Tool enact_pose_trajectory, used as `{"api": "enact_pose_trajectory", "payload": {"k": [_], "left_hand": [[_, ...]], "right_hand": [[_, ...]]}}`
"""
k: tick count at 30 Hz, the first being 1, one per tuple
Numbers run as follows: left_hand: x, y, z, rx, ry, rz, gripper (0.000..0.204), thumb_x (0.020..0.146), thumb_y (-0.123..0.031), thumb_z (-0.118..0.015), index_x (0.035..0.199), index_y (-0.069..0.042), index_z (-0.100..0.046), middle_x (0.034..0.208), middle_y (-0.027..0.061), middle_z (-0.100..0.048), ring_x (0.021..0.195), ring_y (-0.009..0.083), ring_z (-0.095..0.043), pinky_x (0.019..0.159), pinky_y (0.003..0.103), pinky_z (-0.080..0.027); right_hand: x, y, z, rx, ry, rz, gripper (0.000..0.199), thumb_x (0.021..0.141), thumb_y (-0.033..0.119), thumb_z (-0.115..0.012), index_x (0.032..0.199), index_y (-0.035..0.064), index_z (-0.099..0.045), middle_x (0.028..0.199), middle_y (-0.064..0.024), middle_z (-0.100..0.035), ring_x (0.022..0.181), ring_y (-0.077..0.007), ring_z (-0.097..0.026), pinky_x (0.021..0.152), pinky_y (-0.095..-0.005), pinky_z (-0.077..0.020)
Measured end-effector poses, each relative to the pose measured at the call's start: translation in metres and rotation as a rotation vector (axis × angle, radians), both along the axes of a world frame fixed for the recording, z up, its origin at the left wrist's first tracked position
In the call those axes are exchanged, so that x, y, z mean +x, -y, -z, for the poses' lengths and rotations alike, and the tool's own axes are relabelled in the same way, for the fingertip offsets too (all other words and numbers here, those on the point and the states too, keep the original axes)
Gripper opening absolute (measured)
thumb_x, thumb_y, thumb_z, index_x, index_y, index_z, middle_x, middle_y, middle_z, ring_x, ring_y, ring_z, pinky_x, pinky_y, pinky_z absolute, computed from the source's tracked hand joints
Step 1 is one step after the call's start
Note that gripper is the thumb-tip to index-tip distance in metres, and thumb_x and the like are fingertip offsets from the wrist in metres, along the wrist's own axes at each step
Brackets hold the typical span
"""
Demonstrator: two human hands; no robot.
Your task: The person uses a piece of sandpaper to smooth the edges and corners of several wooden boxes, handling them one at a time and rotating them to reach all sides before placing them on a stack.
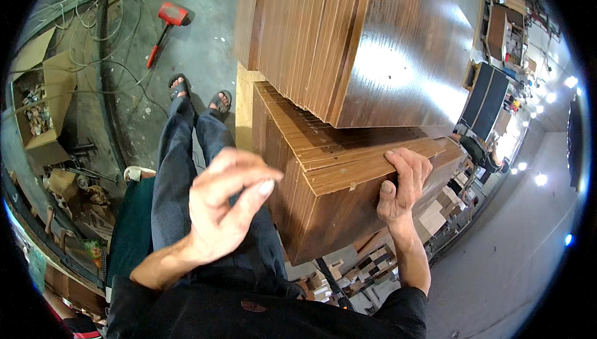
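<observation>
In front of me is a low stack of brown wood-grain panels. My right hand grips the nearest panel's upper edge, fingertips on top and thumb against its face. My left hand is raised over my legs, left of this stack and apart from it. Its fingers are curled and the thumb meets the index finger in a pinch; whatever may be between them is too small to make out. Beyond rises a taller stack of glossy brown panels, its overhang hiding part of the lower one.
A red-headed mallet lies on the grey floor at the upper left. Loose cables trail near a dark metal frame. An open cardboard box holds scraps. Pale wood shows under the panels. Another person is at the far right.
</observation>
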State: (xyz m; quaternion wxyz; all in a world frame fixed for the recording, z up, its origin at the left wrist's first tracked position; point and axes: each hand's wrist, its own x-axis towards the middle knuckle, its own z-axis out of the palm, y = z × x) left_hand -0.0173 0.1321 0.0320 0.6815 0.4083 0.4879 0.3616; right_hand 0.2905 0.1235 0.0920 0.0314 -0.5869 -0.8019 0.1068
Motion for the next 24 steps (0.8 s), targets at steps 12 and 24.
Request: {"api": "enact_pose_trajectory", "payload": {"k": [12,24], "left_hand": [[0.022,0.05,-0.008,0.112,0.045,-0.057,0.011,0.089,-0.004,-0.067,0.095,0.004,-0.071,0.132,0.0295,-0.06,0.128,0.0438,-0.055,0.108,0.048,-0.041],[0.03,0.043,-0.014,0.273,-0.043,-0.038,0.015,0.081,0.002,-0.069,0.096,0.003,-0.067,0.124,0.0313,-0.063,0.124,0.0442,-0.058,0.096,0.046,-0.048]], "right_hand": [[-0.055,-0.031,-0.021,-0.248,-0.102,-0.134,0.064,0.093,0.056,-0.058,0.119,-0.0014,-0.065,0.119,-0.0175,-0.065,0.119,-0.0386,-0.055,0.1,-0.0476,-0.0412],[-0.059,-0.041,-0.006,-0.297,-0.134,-0.193,0.05,0.089,0.046,-0.064,0.108,0.0,-0.068,0.106,-0.0129,-0.07,0.097,-0.0314,-0.067,0.083,-0.0417,-0.0497]]}}
